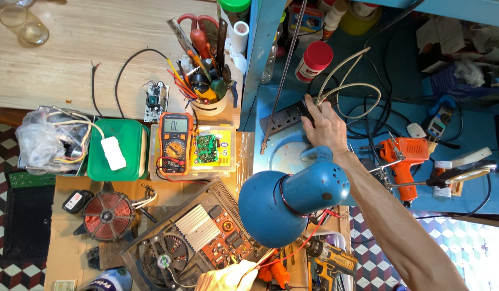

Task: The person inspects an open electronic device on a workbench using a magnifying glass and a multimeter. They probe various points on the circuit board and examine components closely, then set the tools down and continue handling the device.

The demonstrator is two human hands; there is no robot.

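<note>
the right hand (326,125) reaches far out over the blue desk (465,129), its grip narrowed on a black plug (305,112) pressed at the end of a grey power strip (281,119); the fingers pinch the plug's body, likely because that gives the firmest purchase at the socket, though whether the prongs are fully seated cannot be told. pale cream cables (346,86) loop away from just beyond the knuckles. the left hand (228,276) sits low at the frame's bottom edge, closed around a thin rod-like tool (260,261), probably a probe or iron with a red lead trailing, angled up toward an opened appliance circuit board (217,240) that lies flat on cardboard, exposed side up for access. a blue desk lamp (284,202) hangs between the two hands, tilted down over the board. beside the board rests a red copper coil (107,215), apparently still tied to it by wires. further back, an orange multimeter (175,143) lies face up on a clear box, near enough to read. an orange soldering gun (403,161) rests on the blue desk, right of the forearm, and a cup of hand tools (206,81) stands upright behind the meter.
</note>
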